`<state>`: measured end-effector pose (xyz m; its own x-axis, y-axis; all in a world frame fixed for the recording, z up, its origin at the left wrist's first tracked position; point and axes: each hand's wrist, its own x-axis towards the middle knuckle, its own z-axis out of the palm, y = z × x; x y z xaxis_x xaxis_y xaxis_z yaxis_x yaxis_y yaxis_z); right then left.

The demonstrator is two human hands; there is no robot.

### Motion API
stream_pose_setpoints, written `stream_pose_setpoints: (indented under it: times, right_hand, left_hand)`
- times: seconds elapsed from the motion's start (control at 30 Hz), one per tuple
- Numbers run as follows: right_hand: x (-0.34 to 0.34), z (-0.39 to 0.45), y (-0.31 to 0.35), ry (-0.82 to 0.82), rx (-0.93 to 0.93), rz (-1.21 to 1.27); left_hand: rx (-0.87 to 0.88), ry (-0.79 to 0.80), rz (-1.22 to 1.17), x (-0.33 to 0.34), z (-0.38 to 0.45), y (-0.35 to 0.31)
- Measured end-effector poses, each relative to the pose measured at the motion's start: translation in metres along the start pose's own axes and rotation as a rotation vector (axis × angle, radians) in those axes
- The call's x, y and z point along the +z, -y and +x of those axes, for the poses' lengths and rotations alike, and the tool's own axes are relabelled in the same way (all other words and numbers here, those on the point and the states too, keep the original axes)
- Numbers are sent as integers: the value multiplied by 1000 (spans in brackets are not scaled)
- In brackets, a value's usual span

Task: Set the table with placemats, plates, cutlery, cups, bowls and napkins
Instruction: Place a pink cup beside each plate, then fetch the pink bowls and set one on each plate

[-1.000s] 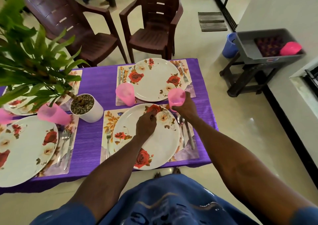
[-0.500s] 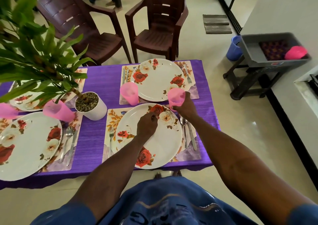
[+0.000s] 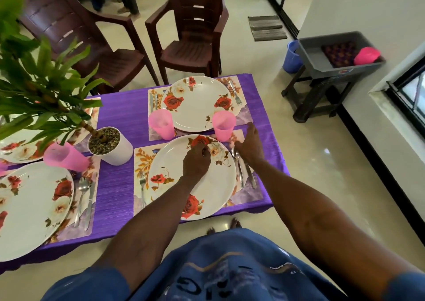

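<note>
Two hands work one setting — left hand [image 3: 197,162], fingers curled, rests on the plate [image 3: 184,192]; right hand [image 3: 249,145], loosely open and holding nothing, sits at the pink cup's [image 3: 223,125] four o'clock.

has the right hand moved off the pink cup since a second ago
Yes. The right hand has let go of the cup and drawn back toward the table's right edge, its fingers now over the placemat; the cup stands alone.

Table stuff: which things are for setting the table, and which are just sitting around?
For the job: placemats, flowered plates, pink cups, fork, spoon, right hand, left hand.

Just around: potted plant, brown chairs, blue bucket, grey bin, doormat.
</note>
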<state>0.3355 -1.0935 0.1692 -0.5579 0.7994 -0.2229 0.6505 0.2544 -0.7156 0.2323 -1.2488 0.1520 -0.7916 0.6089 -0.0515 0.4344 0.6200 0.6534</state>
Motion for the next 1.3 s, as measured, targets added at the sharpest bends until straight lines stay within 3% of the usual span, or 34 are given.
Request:
stream_pose_setpoints:
  times: [0.2, 0.53, 0.8, 0.97, 1.17, 1.3]
  right_hand:
    - [-14, -29, -34, -156, -53, -191]
    - [-74, -10, -99, -253, -157, -320]
    - [-175, 42, -202, -135, -142, -408]
    - [-261, 63, -271, 5, 0, -459]
    - [-329, 102, -316, 43, 93, -459]
    - [-358, 138, -337, 45, 137, -467]
  left_hand:
    - [108, 49, -31, 30, -10, -25]
    - [196, 59, -1, 96, -6, -106]
    - [172, 121, 90, 213, 11, -223]
    - [144, 265, 176, 291, 6, -298]
    - [169, 424, 242, 359, 23, -370]
    - [188, 448, 288, 391, 58, -399]
